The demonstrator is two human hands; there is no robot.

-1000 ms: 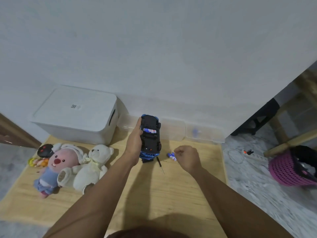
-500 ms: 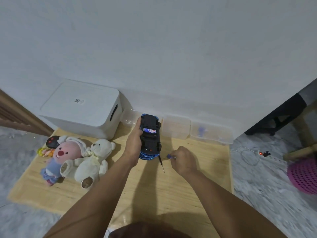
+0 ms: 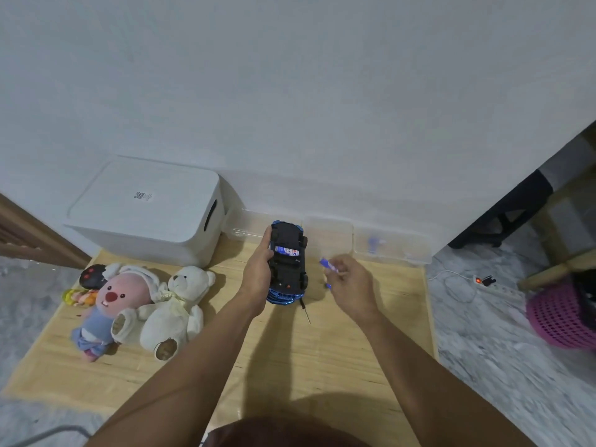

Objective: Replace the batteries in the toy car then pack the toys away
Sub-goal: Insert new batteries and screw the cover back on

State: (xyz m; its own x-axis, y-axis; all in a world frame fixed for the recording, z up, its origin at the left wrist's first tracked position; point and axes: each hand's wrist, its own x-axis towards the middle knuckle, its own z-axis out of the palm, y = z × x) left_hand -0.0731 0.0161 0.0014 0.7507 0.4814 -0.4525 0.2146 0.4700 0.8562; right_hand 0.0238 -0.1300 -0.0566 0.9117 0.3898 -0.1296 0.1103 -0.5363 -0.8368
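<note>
A blue toy car (image 3: 288,272) is upside down, its black underside facing me, with a battery (image 3: 288,251) showing in the open compartment. My left hand (image 3: 258,269) grips the car's left side and holds it above the wooden mat (image 3: 290,356). To the right of the car, my right hand (image 3: 346,279) pinches a blue battery (image 3: 327,263) just above the mat. A thin black screwdriver (image 3: 305,312) lies on the mat below the car. On the mat's left side lie a pink plush (image 3: 108,308) and a white teddy bear (image 3: 175,311).
A lidded white storage box (image 3: 145,211) stands at the back left against the wall. Clear plastic containers (image 3: 392,246) line the wall behind the car, one holding something blue. A black remote (image 3: 92,275) lies behind the plush. A power strip (image 3: 496,285) and a pink basket (image 3: 561,314) sit right.
My right hand closed on the blue battery lying on the mat and lifted it up beside the car. The left hand keeps holding the car. The camera view shifted slightly.
</note>
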